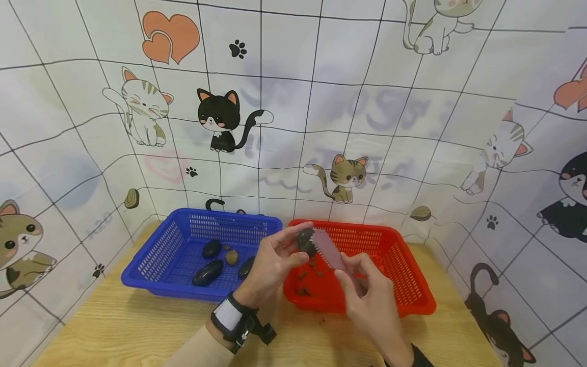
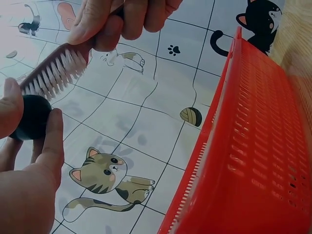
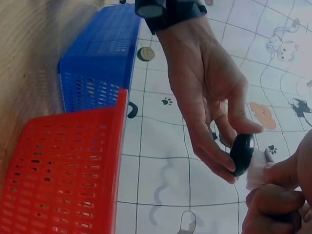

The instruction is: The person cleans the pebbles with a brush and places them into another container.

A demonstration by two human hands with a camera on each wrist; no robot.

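Over the red basket [image 1: 408, 275], my left hand [image 1: 270, 265] pinches a dark, smooth stone [image 1: 306, 242] between thumb and fingers. My right hand [image 1: 373, 300] grips the handle of a mauve brush [image 1: 330, 248]. The white bristles [image 2: 57, 73] touch the stone's surface in the left wrist view. Seen from the right wrist, the stone [image 3: 242, 153] looks black and glossy, and the right fingers [image 3: 278, 200] partly cover the brush. Small brown bits [image 1: 303, 291] lie on the red basket's floor.
A blue basket [image 1: 160, 289] stands left of the red one on the wooden table [image 1: 114, 326]. Inside it are dark stones [image 1: 208, 272] and a smaller brown one [image 1: 232, 257]. A cat-print sheet [image 1: 284, 117] hangs behind and at both sides.
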